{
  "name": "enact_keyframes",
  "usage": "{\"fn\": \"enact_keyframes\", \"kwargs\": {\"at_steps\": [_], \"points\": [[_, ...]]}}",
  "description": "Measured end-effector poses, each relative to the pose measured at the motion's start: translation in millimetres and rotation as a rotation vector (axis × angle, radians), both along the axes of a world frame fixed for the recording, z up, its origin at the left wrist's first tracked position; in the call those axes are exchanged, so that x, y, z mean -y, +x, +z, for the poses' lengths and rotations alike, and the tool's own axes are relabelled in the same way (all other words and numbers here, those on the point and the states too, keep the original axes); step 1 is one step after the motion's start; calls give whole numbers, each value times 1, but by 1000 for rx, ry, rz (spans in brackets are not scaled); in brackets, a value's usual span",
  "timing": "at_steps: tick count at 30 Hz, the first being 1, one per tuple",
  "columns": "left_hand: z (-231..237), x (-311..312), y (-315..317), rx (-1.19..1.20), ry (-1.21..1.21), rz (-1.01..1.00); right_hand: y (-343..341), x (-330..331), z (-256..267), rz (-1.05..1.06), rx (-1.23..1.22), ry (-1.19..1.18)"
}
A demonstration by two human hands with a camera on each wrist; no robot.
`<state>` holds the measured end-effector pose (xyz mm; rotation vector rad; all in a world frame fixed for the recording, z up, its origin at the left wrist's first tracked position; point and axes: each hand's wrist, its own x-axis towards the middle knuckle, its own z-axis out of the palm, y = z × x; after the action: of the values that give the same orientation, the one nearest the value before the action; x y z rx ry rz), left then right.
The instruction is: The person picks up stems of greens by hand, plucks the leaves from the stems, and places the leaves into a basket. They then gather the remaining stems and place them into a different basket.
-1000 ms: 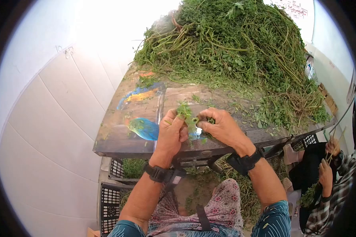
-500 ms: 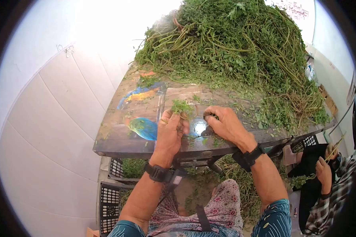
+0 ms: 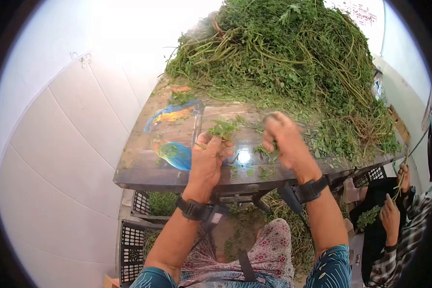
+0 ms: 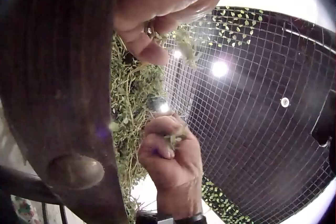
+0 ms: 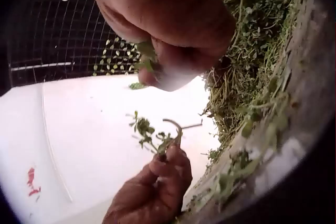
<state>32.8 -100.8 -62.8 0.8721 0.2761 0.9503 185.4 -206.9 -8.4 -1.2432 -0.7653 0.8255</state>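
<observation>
Right hand (image 3: pixel 284 140) shifted; sprig (image 3: pixel 223 128) pinched in left hand (image 3: pixel 208 157).

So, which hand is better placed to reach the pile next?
Probably the right hand: it's nearer the pile, though it holds some leaves. The left hand sits farther back, pinching a sprig.

Head view facing down over table (image 3: pixel 221 110), close wrist views rolled sideways, all sharing left hand (image 3: pixel 207 161) and right hand (image 3: pixel 286 140)
</observation>
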Motion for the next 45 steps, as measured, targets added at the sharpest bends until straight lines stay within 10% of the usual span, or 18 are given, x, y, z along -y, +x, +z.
{"fn": "enact_keyframes", "kwargs": {"at_steps": [3,12,21,27,36,45], "points": [[-3,-1,0,-4,54,-13,-19,-10,-11,-62,881,156],[0,7,-2,-129,238,-1,-34,-15,-13,-156,1214,70],[1,7,-3,-132,209,-45,-25,-18,-10,-55,637,-121],[-1,7,-4,-137,219,-90,-23,-19,-21,-86,1105,28],[14,18,-4,-280,296,-88,-29,-16,-9,138,-32,11],[9,20,-1,-364,415,-24,-20,-11,-9,142,66,-16]]}}
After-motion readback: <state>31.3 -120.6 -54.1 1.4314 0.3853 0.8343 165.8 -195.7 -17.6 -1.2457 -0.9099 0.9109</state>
